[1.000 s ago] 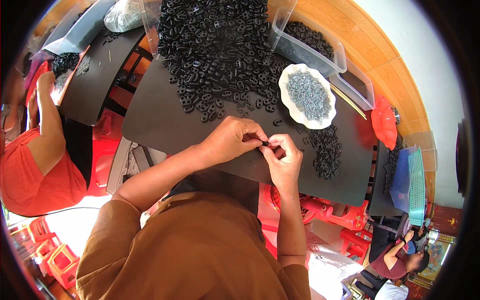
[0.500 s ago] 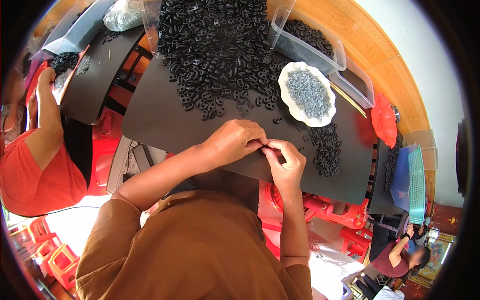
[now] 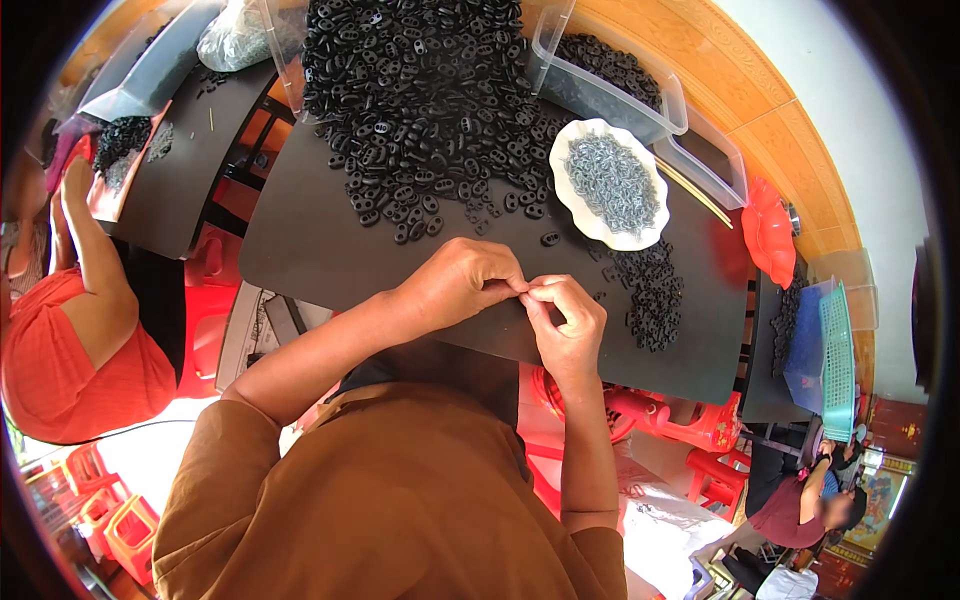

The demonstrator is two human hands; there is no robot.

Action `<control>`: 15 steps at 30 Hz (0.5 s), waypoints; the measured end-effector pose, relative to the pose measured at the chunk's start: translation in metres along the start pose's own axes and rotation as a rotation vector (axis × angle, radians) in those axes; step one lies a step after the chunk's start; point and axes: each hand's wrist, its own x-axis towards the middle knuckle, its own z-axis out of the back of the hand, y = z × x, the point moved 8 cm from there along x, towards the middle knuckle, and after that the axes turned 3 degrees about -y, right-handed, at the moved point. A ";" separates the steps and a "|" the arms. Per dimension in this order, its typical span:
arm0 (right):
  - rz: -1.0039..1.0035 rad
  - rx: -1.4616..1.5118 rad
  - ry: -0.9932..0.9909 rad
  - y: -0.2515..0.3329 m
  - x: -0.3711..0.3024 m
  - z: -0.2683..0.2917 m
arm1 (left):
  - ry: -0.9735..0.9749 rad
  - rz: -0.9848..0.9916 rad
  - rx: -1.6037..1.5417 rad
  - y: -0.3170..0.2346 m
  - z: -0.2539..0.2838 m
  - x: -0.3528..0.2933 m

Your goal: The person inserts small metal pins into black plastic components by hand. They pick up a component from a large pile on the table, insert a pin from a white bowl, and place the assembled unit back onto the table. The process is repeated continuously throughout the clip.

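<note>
Over the near edge of the dark table [image 3: 330, 250], my left hand [image 3: 462, 283] and my right hand [image 3: 570, 318] meet fingertip to fingertip. Both are closed in a pinch; whatever lies between them is hidden now. Beyond them spreads a big heap of black oval pieces with two holes [image 3: 420, 100]. A white scalloped dish [image 3: 562, 195] stands to the right of the heap, holding many small silvery metal parts [image 3: 612, 180]. Just right of my right hand lies a scatter of smaller black pieces [image 3: 652, 300].
Behind the dish are a clear plastic bin [image 3: 600, 110] of black pieces and thin sticks [image 3: 695, 190]. A red scalloped dish [image 3: 768, 235] sits at the right edge. A person in red [image 3: 90, 340] works at another table on the left; another person [image 3: 800, 505] sits far right.
A small dark bit showed between my fingertips before and is now covered. My hands stay joined in nearly the same place. The view has shifted slightly.
</note>
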 end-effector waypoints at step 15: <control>0.009 -0.023 0.005 0.001 -0.001 -0.001 | -0.010 -0.005 -0.027 0.003 0.000 0.000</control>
